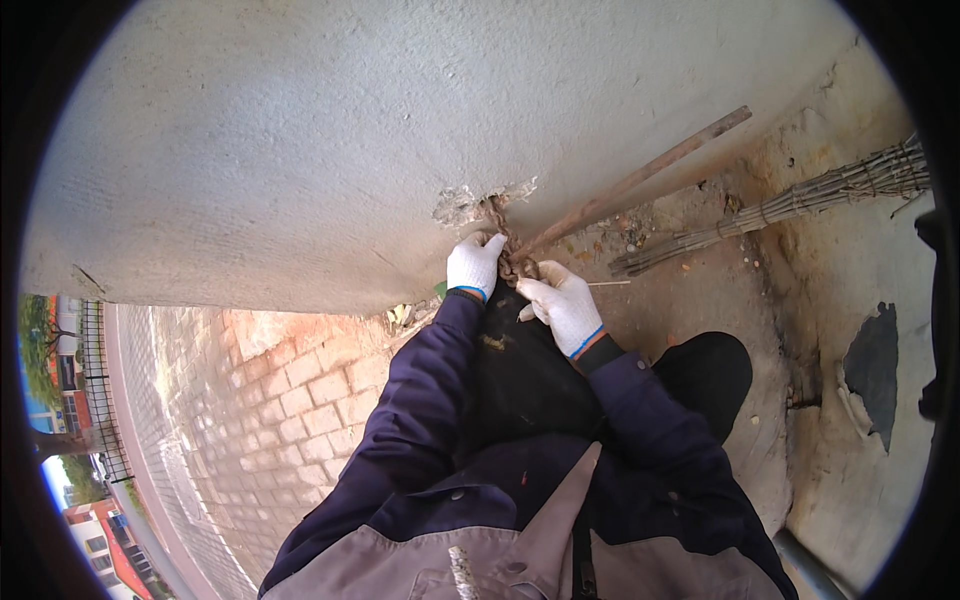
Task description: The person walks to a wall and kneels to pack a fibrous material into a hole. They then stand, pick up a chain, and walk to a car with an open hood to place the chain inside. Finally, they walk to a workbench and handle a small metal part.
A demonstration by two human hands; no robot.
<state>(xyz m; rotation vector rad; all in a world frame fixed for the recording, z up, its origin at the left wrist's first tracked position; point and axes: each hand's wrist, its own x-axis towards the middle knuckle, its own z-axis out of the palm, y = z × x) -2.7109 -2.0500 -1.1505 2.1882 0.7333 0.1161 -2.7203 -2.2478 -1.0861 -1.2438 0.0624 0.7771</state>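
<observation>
Outdoors, beside a rough off-white plaster wall (250, 150), with tan brick paving (310, 390) well to the left of a rusty brown metal chain (510, 270). Emerges from a chipped pale patch (458, 206) in the wall and bunches up lower down. Grasped on the chain's left side by the bent fingers of a left hand (474, 266), gloved in white knit. Pinched at the chain's lower right by the thumb and fingers of a right hand (567, 308), gloved alike. Slanting up to the right from the chain, a straight brown rod (640, 178); cannot tell whether joined to it. To the chain's right, beside the right hand, a thin pale stick (610, 283); cannot tell whether held. Farther right of the chain, a long bundle of thin grey-brown twigs (800, 205). Directly below the chain, a black-trousered leg (530, 370).
</observation>
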